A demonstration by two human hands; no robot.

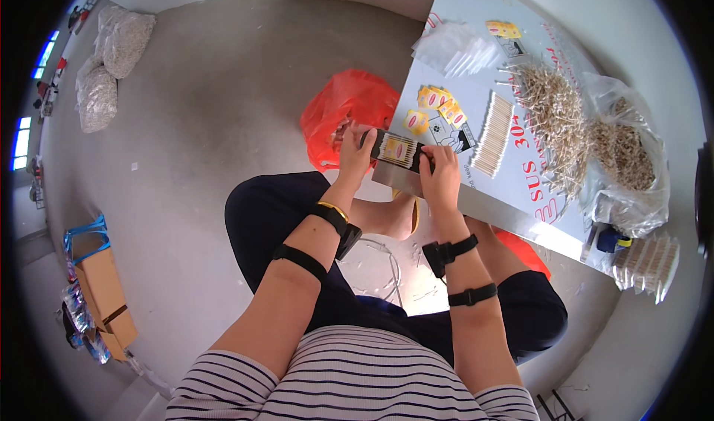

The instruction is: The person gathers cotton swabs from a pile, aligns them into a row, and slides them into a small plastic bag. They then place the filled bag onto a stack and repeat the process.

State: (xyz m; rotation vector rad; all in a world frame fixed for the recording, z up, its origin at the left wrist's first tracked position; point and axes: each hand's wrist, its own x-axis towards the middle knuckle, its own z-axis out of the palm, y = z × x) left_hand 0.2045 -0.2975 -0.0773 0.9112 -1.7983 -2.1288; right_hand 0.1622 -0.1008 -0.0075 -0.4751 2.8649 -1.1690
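Between my two hands is a flat pack of cotton swabs (pixel 396 151), with black ends, a row of pale sticks and a yellow label in its middle. My left hand (pixel 357 155) grips its left end, fingers closed. The other end is pinched by my right hand (pixel 443 169) at the table's near left corner. Just beyond lie several yellow cards (pixel 439 103) and a black-and-white printed card (pixel 455 135). To their right, a neat row of cotton swabs (pixel 493 135) lies on the metal table (pixel 513 201).
A big loose heap of swabs (pixel 554 120) and a clear bag of swabs (pixel 625 149) cover the table's right side. Clear plastic sleeves (pixel 457 49) lie at the back. On the floor are a red plastic bag (pixel 327 108), a cardboard box (pixel 100 283) and filled sacks (pixel 125 42).
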